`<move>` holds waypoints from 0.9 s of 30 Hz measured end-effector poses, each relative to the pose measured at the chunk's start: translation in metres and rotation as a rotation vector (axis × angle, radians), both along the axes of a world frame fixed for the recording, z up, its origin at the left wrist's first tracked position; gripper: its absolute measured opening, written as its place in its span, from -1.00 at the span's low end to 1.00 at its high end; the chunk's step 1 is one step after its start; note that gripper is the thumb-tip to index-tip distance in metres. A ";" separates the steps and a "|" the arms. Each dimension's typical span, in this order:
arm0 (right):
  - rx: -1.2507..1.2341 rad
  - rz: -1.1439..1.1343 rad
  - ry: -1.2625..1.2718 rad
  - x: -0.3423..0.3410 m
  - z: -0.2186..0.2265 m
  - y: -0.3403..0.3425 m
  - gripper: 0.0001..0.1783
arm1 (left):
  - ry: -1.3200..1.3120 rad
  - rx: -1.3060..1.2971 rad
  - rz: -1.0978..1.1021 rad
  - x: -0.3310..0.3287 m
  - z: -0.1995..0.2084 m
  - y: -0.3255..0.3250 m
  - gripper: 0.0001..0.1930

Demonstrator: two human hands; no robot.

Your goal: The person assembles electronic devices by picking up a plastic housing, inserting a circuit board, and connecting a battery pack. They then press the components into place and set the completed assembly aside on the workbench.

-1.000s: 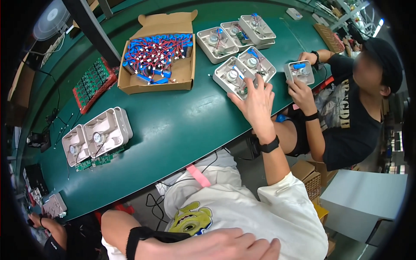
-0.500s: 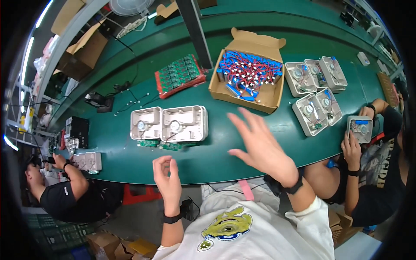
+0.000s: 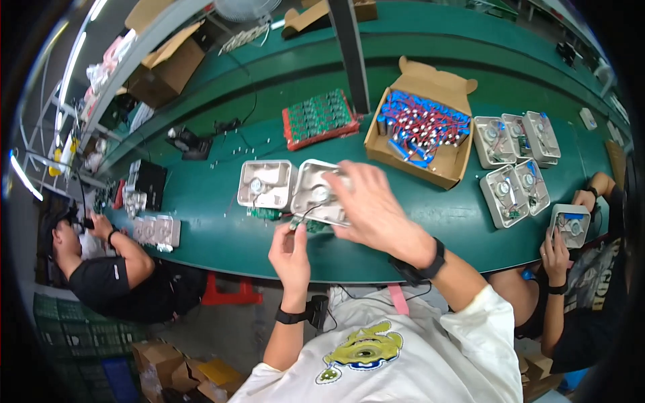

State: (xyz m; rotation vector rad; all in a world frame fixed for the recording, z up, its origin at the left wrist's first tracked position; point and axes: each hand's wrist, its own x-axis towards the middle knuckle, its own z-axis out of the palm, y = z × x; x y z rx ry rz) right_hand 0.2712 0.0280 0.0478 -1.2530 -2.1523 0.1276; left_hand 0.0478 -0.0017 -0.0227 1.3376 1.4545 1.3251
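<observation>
My right hand (image 3: 379, 218) grips the right side of a white plastic housing (image 3: 310, 176), thumb and fingers over its wall. The housing is slightly tilted and holds a round speaker (image 3: 321, 194). At its near edge, my left hand (image 3: 291, 255) is closed, fingertips pinched on a small green circuit board (image 3: 295, 224) with a dark wire running into the housing. My fingers partly cover that board. Just left stands a second white housing (image 3: 267, 168) with a round speaker (image 3: 256, 187) inside and a green board (image 3: 265, 213) at its near side.
Beyond the housings lies a stack of green circuit boards (image 3: 321, 115) on red wrap. An open cardboard box (image 3: 430, 173) of blue cells with red wires stands right of it. Several fitted housings (image 3: 504, 195) sit farther right. Co-workers sit left (image 3: 114, 269) and right (image 3: 591, 282).
My right hand has come left and down onto the right housing, which is now tilted. My left hand has reached its near edge and closed on the board. The whole view has shifted.
</observation>
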 end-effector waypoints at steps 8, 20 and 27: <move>-0.275 -0.606 0.016 0.038 -0.033 -0.125 0.08 | -0.298 -0.177 -0.479 0.081 -0.031 -0.028 -0.90; -0.214 -0.446 -0.059 0.076 -0.019 -0.112 -0.07 | -0.225 -0.219 -0.627 0.102 -0.043 -0.015 -0.87; -0.746 -0.105 0.309 0.082 -0.025 -0.034 -0.55 | -0.261 -0.240 -0.596 0.104 -0.051 -0.009 -0.90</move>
